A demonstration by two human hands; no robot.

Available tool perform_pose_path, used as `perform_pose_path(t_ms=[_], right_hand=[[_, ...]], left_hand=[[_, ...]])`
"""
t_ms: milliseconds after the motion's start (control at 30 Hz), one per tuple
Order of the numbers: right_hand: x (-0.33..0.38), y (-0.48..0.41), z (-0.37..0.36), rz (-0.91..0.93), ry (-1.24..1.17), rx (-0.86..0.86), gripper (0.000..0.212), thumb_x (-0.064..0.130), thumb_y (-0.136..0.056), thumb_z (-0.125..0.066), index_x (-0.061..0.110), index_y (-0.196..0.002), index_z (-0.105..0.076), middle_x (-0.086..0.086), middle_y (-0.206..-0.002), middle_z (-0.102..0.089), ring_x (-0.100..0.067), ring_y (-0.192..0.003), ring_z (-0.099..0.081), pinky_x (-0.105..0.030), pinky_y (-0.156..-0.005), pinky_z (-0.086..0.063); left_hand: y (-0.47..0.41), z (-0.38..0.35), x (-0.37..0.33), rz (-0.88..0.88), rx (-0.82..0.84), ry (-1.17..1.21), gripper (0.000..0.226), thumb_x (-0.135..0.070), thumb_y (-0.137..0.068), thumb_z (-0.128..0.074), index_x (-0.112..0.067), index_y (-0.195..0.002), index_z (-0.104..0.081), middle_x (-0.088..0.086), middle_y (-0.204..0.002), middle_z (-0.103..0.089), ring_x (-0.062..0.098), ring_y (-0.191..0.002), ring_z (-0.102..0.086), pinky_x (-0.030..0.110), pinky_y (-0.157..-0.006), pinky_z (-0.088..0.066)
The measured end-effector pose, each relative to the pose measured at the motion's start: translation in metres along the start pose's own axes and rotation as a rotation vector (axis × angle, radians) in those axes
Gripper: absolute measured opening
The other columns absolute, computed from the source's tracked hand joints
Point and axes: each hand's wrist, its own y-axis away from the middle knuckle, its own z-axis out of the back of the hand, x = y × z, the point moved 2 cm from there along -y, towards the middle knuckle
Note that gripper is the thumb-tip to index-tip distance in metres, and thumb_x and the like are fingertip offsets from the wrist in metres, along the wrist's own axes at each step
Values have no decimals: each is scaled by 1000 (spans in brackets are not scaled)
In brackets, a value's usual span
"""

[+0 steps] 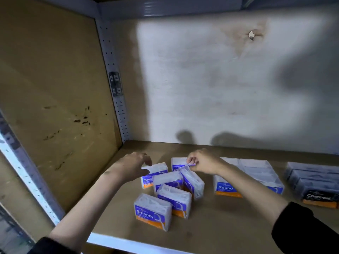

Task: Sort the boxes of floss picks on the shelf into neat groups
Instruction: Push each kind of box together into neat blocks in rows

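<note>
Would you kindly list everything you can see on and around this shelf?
Smooth boxes: six, clear with blue-and-orange labels, loose cluster mid-shelf.
Round boxes: at least two, same colours, neat block right of the cluster.
Charcoal boxes: at least three, dark grey with orange strip, far right.
Shelf: one, tan board, white front edge.
Upright: one, grey, perforated, back-left corner.
Left hand: one, over the back-left Smooth box, fingers loose.
Right hand: one, pinching the top of the tilted Smooth box.
</note>
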Motion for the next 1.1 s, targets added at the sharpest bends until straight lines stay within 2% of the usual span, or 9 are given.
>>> perform_pose_path(t_ms=[133, 267, 367, 433, 533, 700, 800, 900, 1100], right_hand=[[0, -24, -5, -28, 66, -14, 32, 13, -85, -60, 8, -116, -60, -9, -123, -58, -20, -110, -55, -23, -83, -41], [3, -41, -15, -48, 106, 24, 39, 12, -84, -61, 8, -123, -56, -8, -128, -53, -20, -116, -52, -27, -93, -42], [5, -53, -23, -88, 138, 35, 37, 7, -79, -62, 2, -115, -61, -12, -122, -57, -25, -109, -57, -33, -90, -47], [5, -60, -27, -122, 155, 52, 33, 6, -74, -65, -2, -106, -64, -16, -113, -63, -30, -102, -61, -35, -80, -51], [6, -66, -29, -115, 173, 75, 29, 8, -69, -68, -3, -95, -67, -18, -102, -68, -31, -93, -63, -34, -69, -49], [9, -68, -28, -77, 81, 58, 23, 6, -72, -67, 1, -94, -69, -14, -98, -71, -23, -77, -60, -28, -56, -42], [13, -72, -30, -47, 64, 44, 21, 6, -73, -66, 2, -93, -70, -15, -98, -72, -24, -82, -63, -28, -63, -42], [18, -74, -32, -33, 53, 31, 24, 8, -74, -66, 3, -97, -71, -14, -102, -72, -25, -91, -65, -31, -72, -49], [24, -74, -35, -38, 43, 11, 28, 13, -77, -66, 3, -104, -68, -14, -111, -68, -26, -99, -63, -33, -80, -49]], left_hand=[[-14, -14, 5, -36, 7, -61, 42, -24, -90, -58, -19, -131, -52, 1, -135, -50, 21, -120, -53, 34, -95, -47], [-23, -36, 9, -74, -16, -137, 43, -29, -91, -55, -20, -132, -50, 1, -133, -49, 21, -119, -53, 35, -91, -48], [-30, -49, 21, -81, -58, -100, 42, -24, -92, -54, -20, -134, -48, 1, -135, -49, 20, -121, -51, 32, -93, -46], [-34, -52, 29, -59, -85, -76, 44, -20, -93, -52, -20, -137, -46, 1, -137, -48, 21, -123, -50, 32, -94, -45], [-42, -53, 39, -43, -118, -38, 45, -16, -93, -50, -19, -138, -45, -1, -140, -48, 22, -124, -51, 31, -96, -44], [-54, -50, 48, -95, -136, 26, 41, -12, -92, -53, -13, -133, -52, 3, -138, -52, 21, -124, -53, 27, -99, -42], [-59, -46, 50, -119, -116, 45, 41, -12, -92, -54, -12, -133, -52, 5, -139, -52, 20, -125, -52, 26, -101, -40], [-61, -42, 51, -123, -96, 44, 43, -12, -93, -54, -11, -135, -49, 5, -140, -50, 19, -126, -51, 24, -102, -40], [-59, -39, 47, -112, -71, 16, 46, -14, -93, -54, -12, -138, -45, 4, -144, -45, 18, -128, -48, 24, -102, -40]])
